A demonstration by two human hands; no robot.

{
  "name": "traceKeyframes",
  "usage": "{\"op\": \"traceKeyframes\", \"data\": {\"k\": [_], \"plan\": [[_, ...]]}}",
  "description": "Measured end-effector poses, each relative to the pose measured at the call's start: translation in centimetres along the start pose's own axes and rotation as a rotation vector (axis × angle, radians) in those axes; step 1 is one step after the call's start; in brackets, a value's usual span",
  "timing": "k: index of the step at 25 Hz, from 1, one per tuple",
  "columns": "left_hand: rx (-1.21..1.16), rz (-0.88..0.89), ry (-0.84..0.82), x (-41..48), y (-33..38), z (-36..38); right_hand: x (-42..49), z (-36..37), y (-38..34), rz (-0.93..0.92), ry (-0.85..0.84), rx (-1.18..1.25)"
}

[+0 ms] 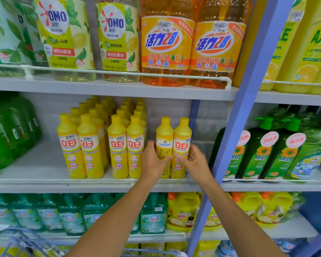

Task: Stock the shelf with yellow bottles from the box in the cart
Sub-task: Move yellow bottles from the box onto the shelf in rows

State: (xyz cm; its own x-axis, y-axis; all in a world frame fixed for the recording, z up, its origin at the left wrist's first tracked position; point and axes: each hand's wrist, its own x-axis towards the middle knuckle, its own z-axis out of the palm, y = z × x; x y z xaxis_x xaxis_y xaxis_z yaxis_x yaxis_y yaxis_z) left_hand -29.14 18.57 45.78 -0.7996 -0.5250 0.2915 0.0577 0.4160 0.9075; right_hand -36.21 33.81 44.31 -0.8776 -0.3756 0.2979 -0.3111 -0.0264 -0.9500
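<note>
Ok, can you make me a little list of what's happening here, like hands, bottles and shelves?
left hand: grips the back-label yellow bottle
right hand: grips the front-label yellow bottle
held bottles: upright, side by side, at the middle shelf front
neighbours: rows of yellow bottles to their left
shelf above: orange detergent bottles
right bay: green pump bottles
cart: blue wire, bottom left corner

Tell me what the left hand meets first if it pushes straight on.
The left hand grips a yellow bottle, which would move with it. Behind that the lane looks free up to the shelf's white back wall, though depth is hard to judge.
</note>
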Motion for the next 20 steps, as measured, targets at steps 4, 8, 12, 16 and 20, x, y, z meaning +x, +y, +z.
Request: {"op": "traceKeyframes", "data": {"k": [4,8,12,16,20], "plan": [[0.025,-0.031,-0.033,0.6,0.4,0.2,0.4,-0.8,-0.2,0.008,-0.012,-0.007],[-0.060,-0.053,-0.236,0.4,-0.1,-1.2,0.5,-0.9,-0.2,0.005,-0.037,-0.025],[0.006,-0.032,-0.158,0.0,-0.6,-1.1,0.5,-0.8,0.0,0.004,-0.031,-0.017],[0.128,-0.020,0.018,-0.4,-0.7,0.7,0.3,-0.8,-0.1,-0.008,-0.033,-0.027],[0.046,-0.036,-0.119,-0.6,-1.2,0.0,0.3,-0.8,-0.1,-0.001,-0.032,-0.038]]}}
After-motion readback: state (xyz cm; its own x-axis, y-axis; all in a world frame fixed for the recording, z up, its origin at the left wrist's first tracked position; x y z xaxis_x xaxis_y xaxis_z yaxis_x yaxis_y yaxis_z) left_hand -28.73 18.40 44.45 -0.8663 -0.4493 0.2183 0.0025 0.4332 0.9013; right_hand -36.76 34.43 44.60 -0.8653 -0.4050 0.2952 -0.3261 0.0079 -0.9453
